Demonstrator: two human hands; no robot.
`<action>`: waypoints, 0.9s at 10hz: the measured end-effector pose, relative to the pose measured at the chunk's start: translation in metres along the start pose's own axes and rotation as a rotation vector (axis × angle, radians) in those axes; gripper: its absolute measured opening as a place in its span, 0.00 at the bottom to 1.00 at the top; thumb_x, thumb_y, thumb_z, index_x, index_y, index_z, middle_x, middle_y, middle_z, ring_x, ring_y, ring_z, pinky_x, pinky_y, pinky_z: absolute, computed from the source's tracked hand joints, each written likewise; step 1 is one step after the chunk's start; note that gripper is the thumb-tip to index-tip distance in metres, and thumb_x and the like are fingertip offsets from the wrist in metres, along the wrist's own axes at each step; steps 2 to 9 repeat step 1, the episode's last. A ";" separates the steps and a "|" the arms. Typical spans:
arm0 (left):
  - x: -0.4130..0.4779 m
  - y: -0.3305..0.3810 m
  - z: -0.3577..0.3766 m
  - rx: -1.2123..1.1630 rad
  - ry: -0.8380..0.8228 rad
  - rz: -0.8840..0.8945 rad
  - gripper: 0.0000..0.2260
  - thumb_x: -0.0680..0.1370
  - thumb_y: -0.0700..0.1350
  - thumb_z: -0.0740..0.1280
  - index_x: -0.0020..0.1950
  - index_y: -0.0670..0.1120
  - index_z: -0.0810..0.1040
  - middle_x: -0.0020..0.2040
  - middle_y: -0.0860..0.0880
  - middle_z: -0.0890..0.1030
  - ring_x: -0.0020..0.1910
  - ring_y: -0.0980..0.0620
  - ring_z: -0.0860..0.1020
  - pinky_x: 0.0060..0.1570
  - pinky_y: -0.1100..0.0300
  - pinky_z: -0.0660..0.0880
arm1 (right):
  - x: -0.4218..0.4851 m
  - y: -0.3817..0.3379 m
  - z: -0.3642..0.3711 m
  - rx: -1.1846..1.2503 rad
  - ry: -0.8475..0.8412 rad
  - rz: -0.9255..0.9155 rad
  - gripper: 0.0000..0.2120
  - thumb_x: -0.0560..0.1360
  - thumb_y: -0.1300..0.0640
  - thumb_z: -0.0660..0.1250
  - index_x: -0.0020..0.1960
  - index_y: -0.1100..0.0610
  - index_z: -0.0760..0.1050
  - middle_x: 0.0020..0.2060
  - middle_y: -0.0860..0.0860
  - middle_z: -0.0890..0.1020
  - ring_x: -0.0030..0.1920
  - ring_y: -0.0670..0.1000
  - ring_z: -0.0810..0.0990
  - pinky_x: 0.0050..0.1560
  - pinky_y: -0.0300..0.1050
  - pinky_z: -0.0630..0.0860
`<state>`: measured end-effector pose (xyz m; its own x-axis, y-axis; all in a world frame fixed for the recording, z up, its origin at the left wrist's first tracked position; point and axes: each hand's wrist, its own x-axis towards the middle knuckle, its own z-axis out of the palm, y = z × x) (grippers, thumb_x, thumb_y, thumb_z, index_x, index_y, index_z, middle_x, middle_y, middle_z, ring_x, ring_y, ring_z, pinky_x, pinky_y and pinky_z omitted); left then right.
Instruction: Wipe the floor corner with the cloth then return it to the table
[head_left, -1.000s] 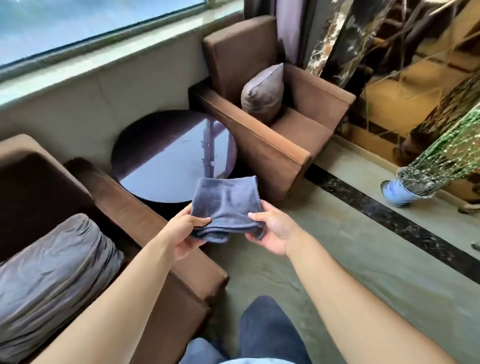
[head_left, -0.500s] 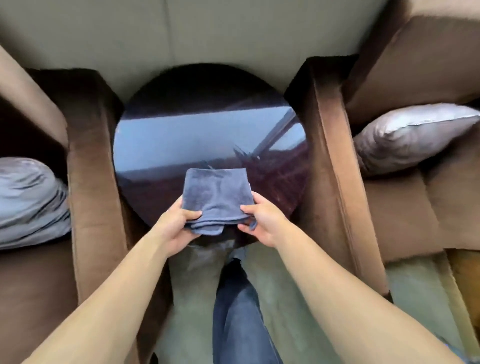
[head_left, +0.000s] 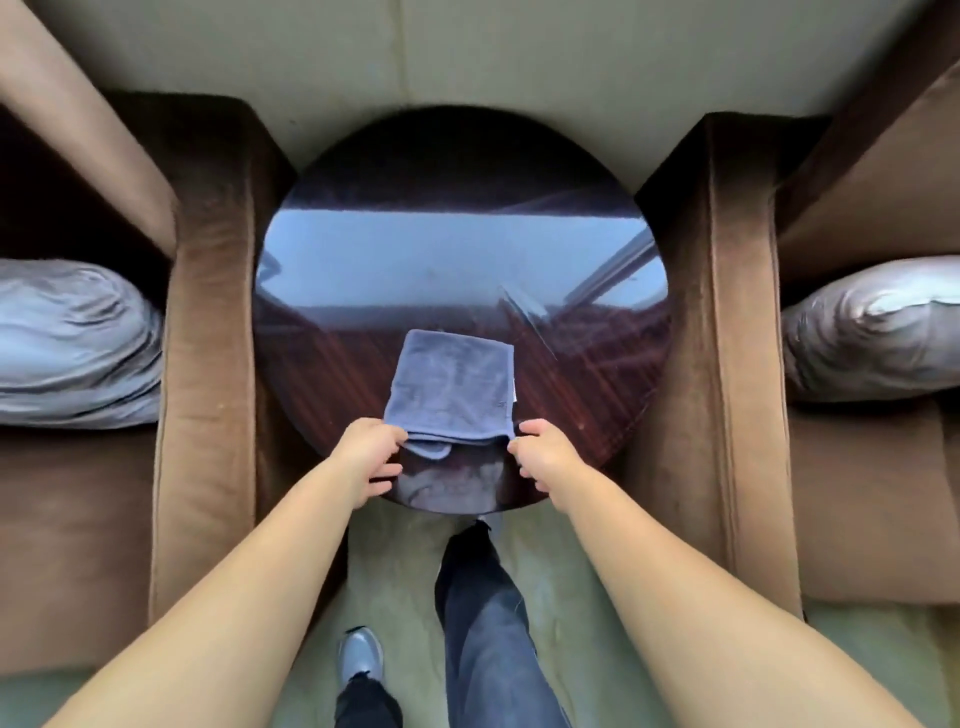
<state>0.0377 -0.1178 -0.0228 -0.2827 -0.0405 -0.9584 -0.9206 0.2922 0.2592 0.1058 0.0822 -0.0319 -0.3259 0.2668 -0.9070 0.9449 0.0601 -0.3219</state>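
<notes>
A folded blue-grey cloth (head_left: 453, 391) lies flat on the near part of the round, dark, glossy table (head_left: 571, 405). My left hand (head_left: 368, 457) pinches the cloth's near left corner between thumb and forefinger, with the other fingers spread below it. At the near right corner, my right hand (head_left: 543, 457) holds the cloth with its fingertips. Both hands hover over the table's front edge.
A brown armchair (head_left: 208, 364) with a grey cushion (head_left: 72, 343) flanks the table on the left. Another brown armchair (head_left: 722, 364) with a grey cushion (head_left: 872, 332) stands on the right. A beige wall is behind. My legs and a shoe (head_left: 361, 654) are on the greenish floor.
I have turned to face the table and stepped closer. The cloth has gone from being held in the air down onto the tabletop, further from me.
</notes>
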 end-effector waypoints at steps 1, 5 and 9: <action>-0.041 0.008 -0.013 0.162 0.124 0.136 0.26 0.74 0.52 0.68 0.70 0.43 0.69 0.59 0.45 0.76 0.51 0.43 0.76 0.50 0.53 0.74 | -0.047 -0.014 -0.009 -0.151 0.028 -0.144 0.27 0.77 0.54 0.67 0.75 0.54 0.66 0.61 0.54 0.78 0.55 0.53 0.78 0.49 0.42 0.74; -0.041 0.008 -0.013 0.162 0.124 0.136 0.26 0.74 0.52 0.68 0.70 0.43 0.69 0.59 0.45 0.76 0.51 0.43 0.76 0.50 0.53 0.74 | -0.047 -0.014 -0.009 -0.151 0.028 -0.144 0.27 0.77 0.54 0.67 0.75 0.54 0.66 0.61 0.54 0.78 0.55 0.53 0.78 0.49 0.42 0.74; -0.041 0.008 -0.013 0.162 0.124 0.136 0.26 0.74 0.52 0.68 0.70 0.43 0.69 0.59 0.45 0.76 0.51 0.43 0.76 0.50 0.53 0.74 | -0.047 -0.014 -0.009 -0.151 0.028 -0.144 0.27 0.77 0.54 0.67 0.75 0.54 0.66 0.61 0.54 0.78 0.55 0.53 0.78 0.49 0.42 0.74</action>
